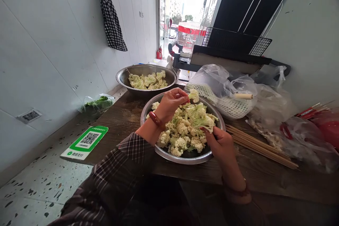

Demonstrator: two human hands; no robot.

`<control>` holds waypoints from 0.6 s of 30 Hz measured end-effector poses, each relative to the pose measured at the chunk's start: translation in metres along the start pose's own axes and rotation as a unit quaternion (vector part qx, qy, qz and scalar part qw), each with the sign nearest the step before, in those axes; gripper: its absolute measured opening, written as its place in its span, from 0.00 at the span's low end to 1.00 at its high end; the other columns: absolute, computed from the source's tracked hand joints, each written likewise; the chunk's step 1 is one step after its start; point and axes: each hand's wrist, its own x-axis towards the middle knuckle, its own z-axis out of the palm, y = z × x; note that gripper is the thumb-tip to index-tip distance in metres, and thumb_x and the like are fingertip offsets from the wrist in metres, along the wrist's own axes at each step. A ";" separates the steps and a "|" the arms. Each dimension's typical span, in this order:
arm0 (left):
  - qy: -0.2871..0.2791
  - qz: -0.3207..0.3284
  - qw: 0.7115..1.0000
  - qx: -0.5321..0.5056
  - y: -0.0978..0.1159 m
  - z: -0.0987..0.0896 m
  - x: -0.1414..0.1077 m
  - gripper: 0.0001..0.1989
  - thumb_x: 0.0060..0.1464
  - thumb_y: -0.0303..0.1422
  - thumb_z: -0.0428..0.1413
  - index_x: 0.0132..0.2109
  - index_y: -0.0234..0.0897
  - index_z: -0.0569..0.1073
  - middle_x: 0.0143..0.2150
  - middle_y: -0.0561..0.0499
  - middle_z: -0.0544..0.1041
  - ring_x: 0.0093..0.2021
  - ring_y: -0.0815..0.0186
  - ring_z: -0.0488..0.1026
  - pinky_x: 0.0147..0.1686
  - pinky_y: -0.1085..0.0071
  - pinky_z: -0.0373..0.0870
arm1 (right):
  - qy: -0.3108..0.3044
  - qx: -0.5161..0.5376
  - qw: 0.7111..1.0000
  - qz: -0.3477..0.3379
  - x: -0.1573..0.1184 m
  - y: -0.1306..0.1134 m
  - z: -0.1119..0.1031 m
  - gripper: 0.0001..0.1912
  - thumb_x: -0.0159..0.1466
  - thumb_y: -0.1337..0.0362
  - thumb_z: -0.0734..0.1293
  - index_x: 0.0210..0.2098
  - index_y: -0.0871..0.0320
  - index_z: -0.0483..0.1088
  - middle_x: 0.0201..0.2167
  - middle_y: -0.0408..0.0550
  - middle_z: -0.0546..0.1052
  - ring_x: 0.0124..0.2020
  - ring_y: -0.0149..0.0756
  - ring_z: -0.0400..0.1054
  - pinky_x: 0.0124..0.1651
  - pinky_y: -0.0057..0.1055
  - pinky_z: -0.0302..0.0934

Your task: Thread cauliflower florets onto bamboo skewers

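Over the near metal bowl [182, 161], my left hand [171, 106] pinches a small cauliflower floret [194, 95] between thumb and fingertips. My right hand [220, 144] is closed on a larger piece of cauliflower [200, 117] above the bowl's right side. Whether a skewer runs through that piece I cannot tell. Many loose cauliflower florets [181, 143] fill the bowl below both hands. Behind it stands a second metal bowl [122, 77] holding cauliflower pieces [148, 80], with thin sticks poking out of some. A bundle of wooden skewers [262, 147] lies right of my right hand.
Plastic bags [212, 77] and white foam netting [233, 107] crowd the table's back right. A green payment sign [87, 141] lies at the left edge of the wooden table [124, 122]. Bagged greens [99, 103] rest by the wall. A wire grill basket [235, 39] stands behind.
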 end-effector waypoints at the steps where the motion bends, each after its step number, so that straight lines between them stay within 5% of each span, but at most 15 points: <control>1: -0.004 -0.001 1.000 0.008 0.000 0.000 0.000 0.08 0.47 0.29 0.65 0.30 0.33 0.73 0.26 0.52 0.77 0.29 0.72 0.72 0.33 0.73 0.65 | 0.004 0.001 1.000 -0.002 0.000 0.000 0.000 0.28 0.64 0.48 0.65 0.16 0.56 0.56 0.16 0.36 0.55 0.21 0.27 0.49 0.23 0.27 0.45; 18: -0.029 0.042 0.992 0.115 0.004 0.005 -0.002 0.05 0.48 0.27 0.61 0.30 0.34 0.71 0.26 0.54 0.75 0.28 0.73 0.70 0.32 0.73 0.64 | 0.007 0.026 0.999 0.031 -0.002 0.004 0.000 0.23 0.64 0.49 0.67 0.20 0.59 0.67 0.16 0.37 0.58 0.20 0.27 0.50 0.24 0.28 0.45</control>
